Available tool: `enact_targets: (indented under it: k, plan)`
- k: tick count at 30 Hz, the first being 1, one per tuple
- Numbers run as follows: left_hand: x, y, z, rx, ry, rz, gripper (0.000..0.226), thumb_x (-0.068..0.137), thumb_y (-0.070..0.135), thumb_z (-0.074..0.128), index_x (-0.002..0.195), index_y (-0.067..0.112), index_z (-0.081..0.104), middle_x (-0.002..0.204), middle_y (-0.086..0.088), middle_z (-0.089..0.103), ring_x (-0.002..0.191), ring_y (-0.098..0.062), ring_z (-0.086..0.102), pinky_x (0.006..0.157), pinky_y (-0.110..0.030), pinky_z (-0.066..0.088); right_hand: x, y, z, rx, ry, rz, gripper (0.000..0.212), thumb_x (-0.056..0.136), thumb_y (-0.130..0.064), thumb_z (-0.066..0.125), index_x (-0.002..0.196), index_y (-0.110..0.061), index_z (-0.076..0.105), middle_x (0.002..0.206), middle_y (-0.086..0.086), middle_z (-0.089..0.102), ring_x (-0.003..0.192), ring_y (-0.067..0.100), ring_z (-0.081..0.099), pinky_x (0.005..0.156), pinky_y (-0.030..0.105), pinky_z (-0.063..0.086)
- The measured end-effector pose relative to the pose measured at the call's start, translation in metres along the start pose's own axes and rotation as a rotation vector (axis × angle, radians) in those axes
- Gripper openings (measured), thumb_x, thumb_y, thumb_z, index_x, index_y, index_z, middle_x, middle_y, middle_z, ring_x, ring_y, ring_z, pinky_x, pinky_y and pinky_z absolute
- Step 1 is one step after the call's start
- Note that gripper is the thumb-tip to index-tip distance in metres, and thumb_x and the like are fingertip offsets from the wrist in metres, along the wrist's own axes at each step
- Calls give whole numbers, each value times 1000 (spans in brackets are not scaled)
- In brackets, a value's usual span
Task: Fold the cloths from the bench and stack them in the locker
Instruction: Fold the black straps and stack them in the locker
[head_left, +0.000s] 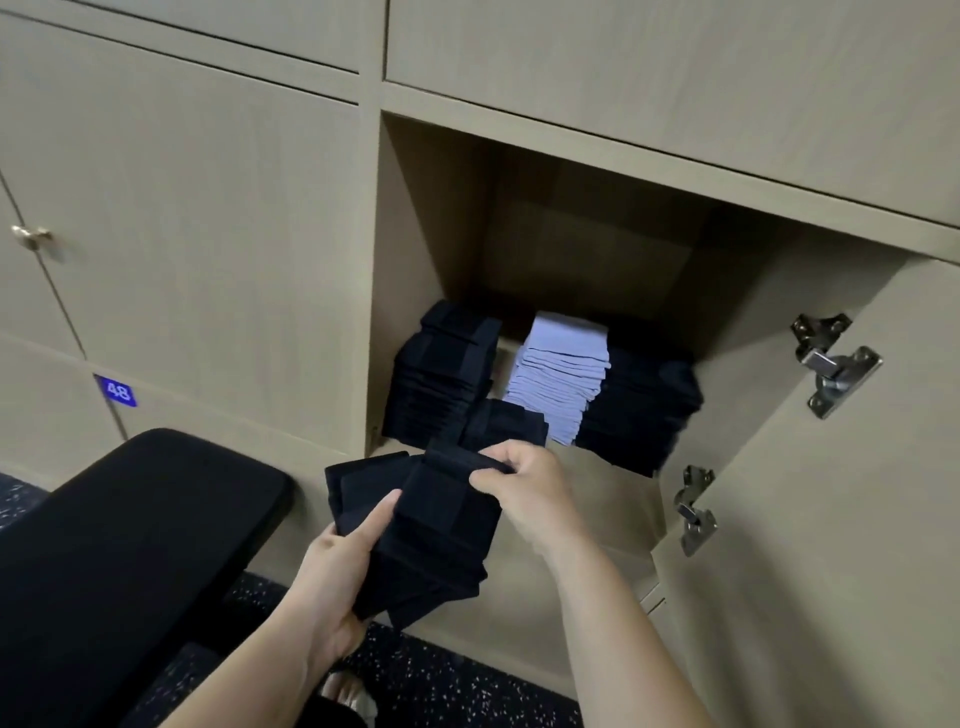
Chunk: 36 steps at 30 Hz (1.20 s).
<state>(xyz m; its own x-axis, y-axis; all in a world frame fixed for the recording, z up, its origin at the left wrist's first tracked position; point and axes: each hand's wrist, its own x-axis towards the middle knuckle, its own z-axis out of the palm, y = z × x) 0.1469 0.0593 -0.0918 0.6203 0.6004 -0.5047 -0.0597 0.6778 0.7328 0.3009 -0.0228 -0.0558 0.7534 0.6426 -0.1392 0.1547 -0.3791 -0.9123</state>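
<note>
Cloths (558, 364) mostly stacked in the locker (410, 234)
The left hand (332, 571) held a folded dark bundle (431, 525) before the opening, the right hand (524, 491) pinching its top; three stacks (447, 364) sat inside, this bundle unplaced.

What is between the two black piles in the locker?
A stack of folded pale lilac cloths sits between the left black pile and the right black pile, in the head view.
</note>
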Motion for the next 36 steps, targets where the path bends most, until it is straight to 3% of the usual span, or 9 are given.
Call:
enact_targets:
  k: [4,9,14,17,19,25,29,32,36]
  plan:
    - [16,0,3,-14,15,3,46,77,31,77,116,10,65,100,-15,75,91,-35,72,84,-49,56,17,8,-27,112,46,32,11,86,-5,63,92,-14,66,86,-3,69,72,6,61,59,16,43]
    - [29,-2,5,-12,39,7,54,66,33,79,112,11,65,100,-15,75,93,-38,71,87,-57,54,55,26,-46,566,462,168,14,87,3,63,83,-10,62,90,8,64,58,14,51,41,14,42]
    - [38,-2,5,-10,28,-8,52,67,34,79,112,11,66,99,-16,75,90,-39,72,79,-55,57,99,33,-39,806,617,277,16,86,5,65,96,-6,57,103,12,62,68,16,57,45,16,49]
    - [43,0,2,-20,19,-11,45,74,32,77,112,10,66,98,-16,75,84,-39,73,62,-47,59,116,32,-31,824,603,298,20,86,6,65,100,-5,55,95,6,58,67,17,56,49,16,51]
    - [46,1,0,-28,23,-13,46,74,32,77,112,9,66,97,-17,75,83,-39,73,61,-47,58,125,33,-25,829,585,310,21,86,7,65,101,-4,54,84,-1,54,66,16,55,55,19,51]
    - [51,0,-3,-39,35,-26,57,66,33,79,114,6,64,99,-19,74,86,-41,72,66,-50,58,137,51,-9,645,628,282,12,85,3,67,90,-4,60,84,6,63,63,16,60,45,15,50]
    - [50,0,-3,-34,40,-30,60,64,33,80,115,5,64,98,-19,74,87,-40,72,70,-51,58,138,65,-10,144,613,202,13,83,-14,71,95,-10,66,86,5,69,73,23,66,68,33,56]
    - [47,0,-4,-39,36,-27,59,66,33,79,116,6,64,100,-19,74,89,-40,72,70,-52,58,136,68,-12,-169,579,184,19,83,-26,69,97,-15,63,97,5,66,81,25,64,66,29,47]
    - [40,0,-4,-45,23,-18,55,69,32,79,116,7,64,99,-18,74,87,-39,72,65,-49,58,130,66,-14,-259,506,194,29,85,-32,66,107,-13,61,107,7,66,90,27,63,72,32,49]
